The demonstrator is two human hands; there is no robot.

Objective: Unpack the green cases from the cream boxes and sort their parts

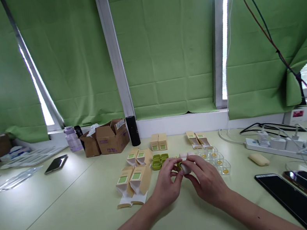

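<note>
My left hand (167,180) is closed in a pinch on a small olive-green piece (179,164). Against that piece, my right hand (207,176) grips a small whitish rounded piece (186,168). Fingers cover much of both, so their exact kind is unclear. Just left of my hands sit several small square green containers (156,165). Clear plastic cups (225,169) with yellow centres stand beside my right hand, partly hidden by it. Pale whitish pieces (190,153) show behind my fingertips. Open cardboard boxes with green labels (137,181) lie left of my left hand.
Two upright small boxes (158,142) and flattened-looking open ones (198,140) stand farther back. A brown carton (112,137) and black cylinder (133,130) line the wall. To the right are a power strip (280,146), cables, a beige case (259,159) and a dark phone (293,197).
</note>
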